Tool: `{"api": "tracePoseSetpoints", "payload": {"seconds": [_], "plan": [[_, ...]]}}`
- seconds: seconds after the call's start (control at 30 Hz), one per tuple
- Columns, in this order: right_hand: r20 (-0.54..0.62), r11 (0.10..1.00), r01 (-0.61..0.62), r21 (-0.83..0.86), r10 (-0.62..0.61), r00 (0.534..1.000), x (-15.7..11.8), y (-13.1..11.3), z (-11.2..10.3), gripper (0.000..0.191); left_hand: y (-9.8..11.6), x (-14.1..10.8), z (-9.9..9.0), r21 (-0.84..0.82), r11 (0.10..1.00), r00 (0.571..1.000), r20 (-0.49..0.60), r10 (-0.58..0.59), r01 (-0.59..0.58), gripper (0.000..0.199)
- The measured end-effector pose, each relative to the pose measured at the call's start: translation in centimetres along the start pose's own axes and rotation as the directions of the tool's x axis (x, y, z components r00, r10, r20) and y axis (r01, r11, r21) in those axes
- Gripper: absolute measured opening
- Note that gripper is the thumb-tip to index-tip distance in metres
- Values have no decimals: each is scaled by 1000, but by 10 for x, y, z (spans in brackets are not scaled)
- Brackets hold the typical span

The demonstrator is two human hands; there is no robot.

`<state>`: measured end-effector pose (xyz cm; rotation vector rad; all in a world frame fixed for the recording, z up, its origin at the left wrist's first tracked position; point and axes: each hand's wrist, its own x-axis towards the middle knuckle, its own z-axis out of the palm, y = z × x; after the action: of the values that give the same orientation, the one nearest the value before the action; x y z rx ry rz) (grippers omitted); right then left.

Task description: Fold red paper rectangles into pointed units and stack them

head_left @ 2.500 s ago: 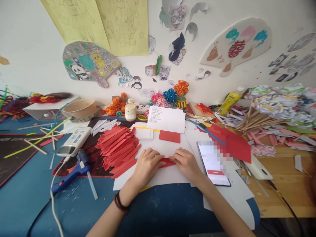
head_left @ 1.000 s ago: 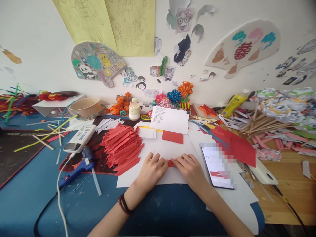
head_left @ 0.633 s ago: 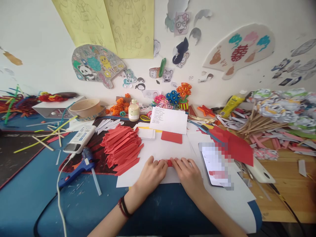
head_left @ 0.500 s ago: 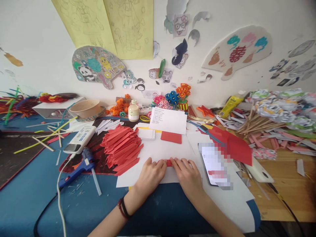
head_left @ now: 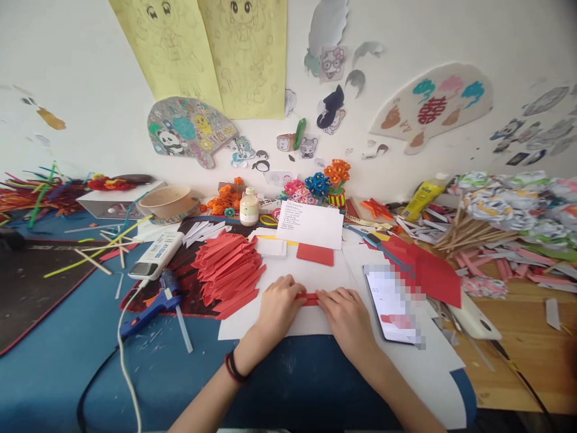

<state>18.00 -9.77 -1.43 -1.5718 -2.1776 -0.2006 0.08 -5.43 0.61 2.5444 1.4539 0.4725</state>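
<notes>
A narrow folded strip of red paper (head_left: 311, 299) lies on the white paper sheet (head_left: 288, 326) between my two hands. My left hand (head_left: 280, 302) is closed on the strip's left end, its fingertips pressed down there. On the right end, the fingers of my right hand (head_left: 345, 308) press together over the paper. Parts of the strip are hidden beneath the fingers. Just left of my left hand is a heap of folded red paper strips (head_left: 228, 270). A flat red paper piece (head_left: 315, 254) and a small white paper stack (head_left: 271, 247) lie beyond my hands.
A phone (head_left: 391, 305) lies right of my right hand. To the left are a blue glue gun (head_left: 155, 305), its cord and a white power strip (head_left: 155, 255). A handwritten card (head_left: 310, 225), a bottle (head_left: 249, 208) and flowers (head_left: 317, 184) stand near the wall.
More of the red strip shows between my hands, and my left hand's knuckles are raised higher. The whole view has shifted slightly.
</notes>
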Motion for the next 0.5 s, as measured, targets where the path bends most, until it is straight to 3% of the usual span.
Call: {"api": "tracePoseSetpoints", "payload": {"seconds": [0.07,0.17,0.4,0.5], "plan": [[26,995,-52,90,50,998,7,5,-1,16,-2,5,0,-32,999,1000,-6,-16,16,8],[69,972,-93,214,80,994,19,12,-2,6,-6,13,-3,-94,995,997,70,-22,28,9],[246,895,-163,415,63,967,32,19,-16,11,-12,21,-6,-236,971,981,196,3,44,8],[287,864,-193,466,59,956,32,24,-19,11,-11,17,-8,-225,974,981,187,58,-15,7]]}}
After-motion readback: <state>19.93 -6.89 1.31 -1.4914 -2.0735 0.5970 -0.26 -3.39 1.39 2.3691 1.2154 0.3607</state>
